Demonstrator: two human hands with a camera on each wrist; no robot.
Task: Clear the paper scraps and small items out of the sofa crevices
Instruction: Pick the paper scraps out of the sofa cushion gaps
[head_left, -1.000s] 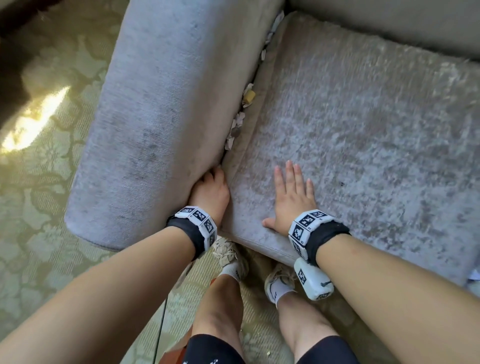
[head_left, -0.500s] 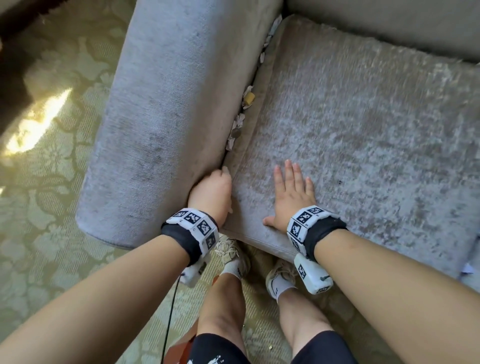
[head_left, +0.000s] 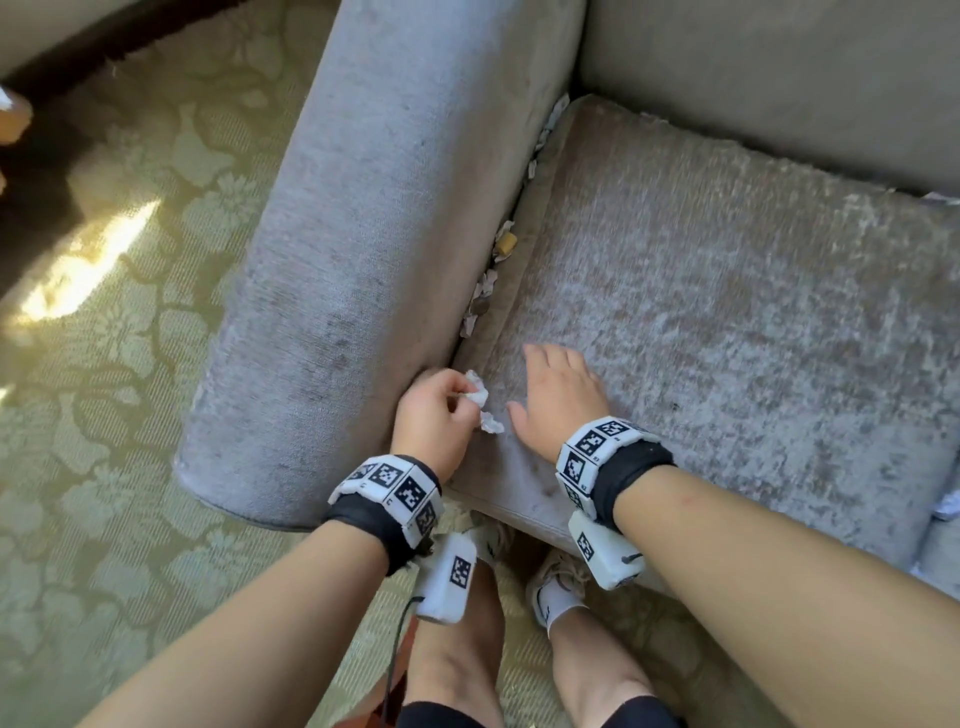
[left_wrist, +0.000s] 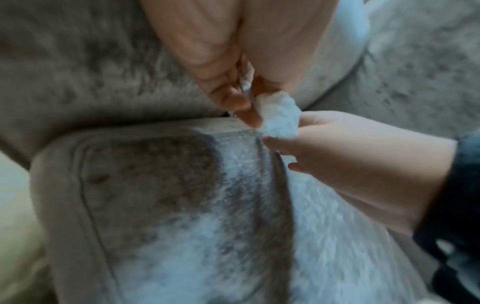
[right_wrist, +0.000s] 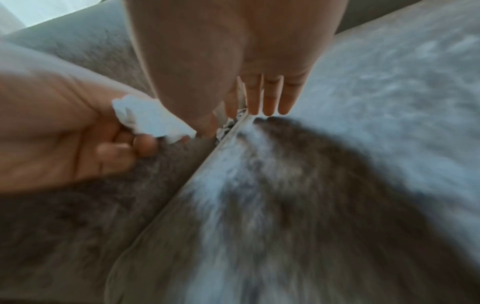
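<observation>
Left hand at the front end of the crevice between armrest and seat cushion; fingers curled, pinching a crumpled white paper scrap between thumb and fingertips. Second white scrap shows just below it at 5 o'clock; can't tell if it's gripped or lying on the cushion. Right hand flat on the cushion, at 3 o'clock of the left hand, fingers straight and pressed together, thumb out toward the scrap. More scraps plus a small tan item sit wedged in the crevice, running toward 12–1 o'clock from the hands.
</observation>
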